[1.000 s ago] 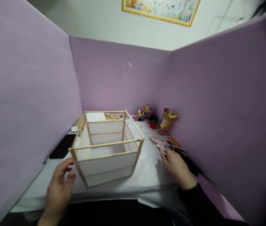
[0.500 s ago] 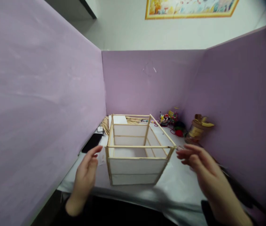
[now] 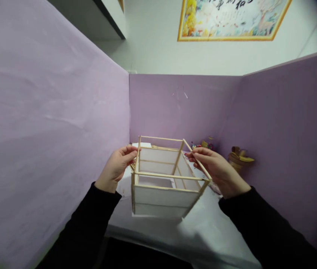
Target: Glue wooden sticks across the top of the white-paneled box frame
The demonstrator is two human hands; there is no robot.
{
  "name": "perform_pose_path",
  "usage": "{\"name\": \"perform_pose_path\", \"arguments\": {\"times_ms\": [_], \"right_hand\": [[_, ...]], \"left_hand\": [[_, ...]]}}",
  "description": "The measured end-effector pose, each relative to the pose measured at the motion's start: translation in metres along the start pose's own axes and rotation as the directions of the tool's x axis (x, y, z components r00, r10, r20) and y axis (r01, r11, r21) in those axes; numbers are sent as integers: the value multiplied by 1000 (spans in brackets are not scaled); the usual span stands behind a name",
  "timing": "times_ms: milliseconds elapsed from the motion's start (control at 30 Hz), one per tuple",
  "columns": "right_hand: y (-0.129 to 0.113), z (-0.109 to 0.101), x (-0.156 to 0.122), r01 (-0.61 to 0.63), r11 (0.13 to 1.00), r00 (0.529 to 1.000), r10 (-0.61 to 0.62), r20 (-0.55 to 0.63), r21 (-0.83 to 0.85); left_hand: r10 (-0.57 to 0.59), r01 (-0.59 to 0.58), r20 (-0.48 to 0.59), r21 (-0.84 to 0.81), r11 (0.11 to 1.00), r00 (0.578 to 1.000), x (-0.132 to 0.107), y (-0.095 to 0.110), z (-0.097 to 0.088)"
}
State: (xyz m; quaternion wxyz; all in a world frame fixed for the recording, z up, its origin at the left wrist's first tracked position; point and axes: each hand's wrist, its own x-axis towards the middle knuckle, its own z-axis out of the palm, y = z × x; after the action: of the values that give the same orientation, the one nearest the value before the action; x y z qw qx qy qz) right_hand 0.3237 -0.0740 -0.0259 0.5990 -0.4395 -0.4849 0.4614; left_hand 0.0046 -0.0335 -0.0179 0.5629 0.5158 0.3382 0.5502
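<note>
A box-shaped frame of thin wooden sticks (image 3: 164, 175) with white panels on its lower sides is between my hands. Its top is open. My left hand (image 3: 121, 161) pinches the left top stick, fingers closed around it. On the other side my right hand (image 3: 211, 164) grips the right top stick between thumb and fingers. The frame looks slightly lifted and tilted over the table; whether its far end touches the surface is hidden.
The table (image 3: 214, 228) has a pale cover. Wooden sticks (image 3: 158, 146) and a white block (image 3: 142, 144) lie behind the frame. At the back right are small colourful items (image 3: 203, 144) and a brown pot (image 3: 238, 158). Purple panels (image 3: 181, 104) enclose three sides.
Both hands have moved inward and closed on the frame's side top sticks. The frame has risen slightly. The camera view has tilted upward.
</note>
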Motion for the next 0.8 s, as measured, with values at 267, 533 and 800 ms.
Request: {"name": "perform_pose_path", "arguments": {"times_ms": [267, 533, 800], "right_hand": [[-8, 2, -57, 330, 934, 920, -351, -175, -137], [71, -13, -84, 136, 985, 975, -153, -164, -108], [121, -33, -138, 31, 995, 982, -49, -185, -97]], "left_hand": [[205, -205, -20, -7, 979, 979, -36, 13, 21], [186, -174, -172, 84, 981, 967, -88, -69, 18], [228, -179, -64, 436, 882, 971, -100, -92, 0]]}}
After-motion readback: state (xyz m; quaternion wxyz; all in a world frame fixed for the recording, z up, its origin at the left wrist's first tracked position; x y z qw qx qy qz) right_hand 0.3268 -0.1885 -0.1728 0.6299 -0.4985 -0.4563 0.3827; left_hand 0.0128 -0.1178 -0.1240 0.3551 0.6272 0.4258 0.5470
